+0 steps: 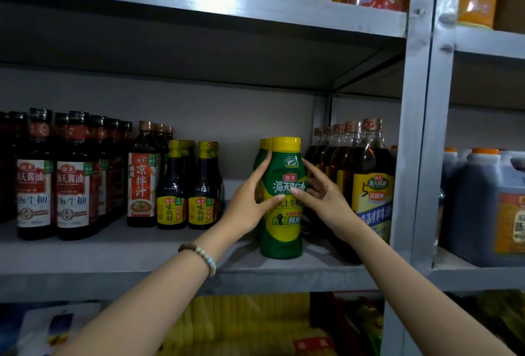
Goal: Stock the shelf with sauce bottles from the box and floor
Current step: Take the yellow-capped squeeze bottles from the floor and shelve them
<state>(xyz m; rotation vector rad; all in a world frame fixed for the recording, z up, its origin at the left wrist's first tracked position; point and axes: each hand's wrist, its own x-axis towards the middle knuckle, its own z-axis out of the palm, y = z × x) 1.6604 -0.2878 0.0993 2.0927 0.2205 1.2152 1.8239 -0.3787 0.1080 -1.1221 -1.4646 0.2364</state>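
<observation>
While the grey metal shelf fills the view, its middle board carries rows of upright bottles. Large dark jugs with orange caps stand in the neighbouring bay to the right. Tall dark soy bottles crowd the left end, and amber bottles line up by the right post. Between them, near the front edge, the green sauce bottle with a yellow cap stands upright at the head of a row of the same kind. The left hand holds its left side, thumb across the label. The right hand holds its right side, thumb on the label, outer fingers spread. A beaded bracelet circles the left wrist.
</observation>
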